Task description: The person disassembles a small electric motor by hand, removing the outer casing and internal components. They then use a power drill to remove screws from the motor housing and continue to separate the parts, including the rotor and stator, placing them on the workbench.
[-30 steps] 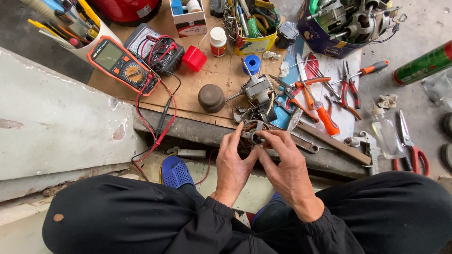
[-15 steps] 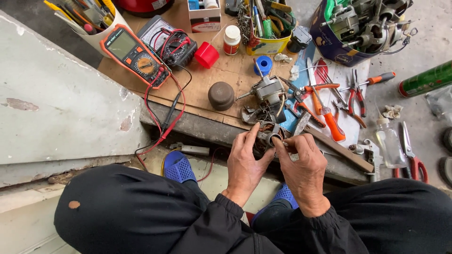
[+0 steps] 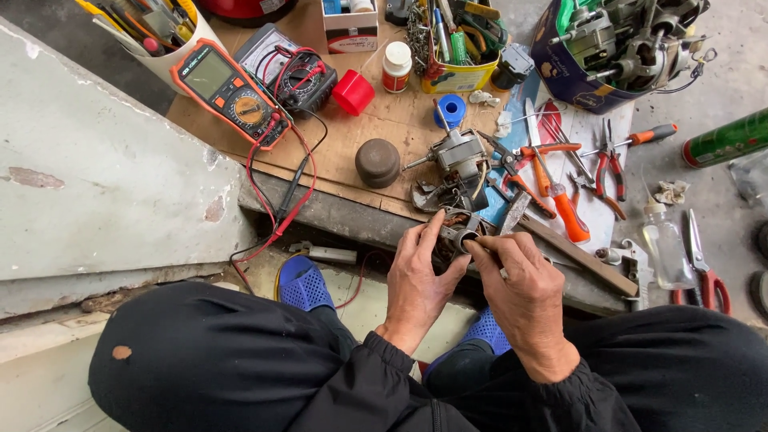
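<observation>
Down at the near edge of the brown cardboard-covered bench (image 3: 384, 128), both hands meet over a small round metal motor part with copper windings (image 3: 458, 234). The left hand (image 3: 418, 272) cups it from the side, thumb and fingers clamped around its rim. The right hand (image 3: 524, 284) pinches a thin metal tool (image 3: 504, 268), fingers together, with the tip at the part's centre; what kind of tool it is, I cannot tell. The part looks stiff and fairly heavy for its size, probably greasy, and its fine wires seem fragile, so the outer metal rim is the safer hold. Just beyond lies a grey electric motor with a bare shaft (image 3: 456, 156), and orange-handled pliers (image 3: 552, 192) are beside it.
</observation>
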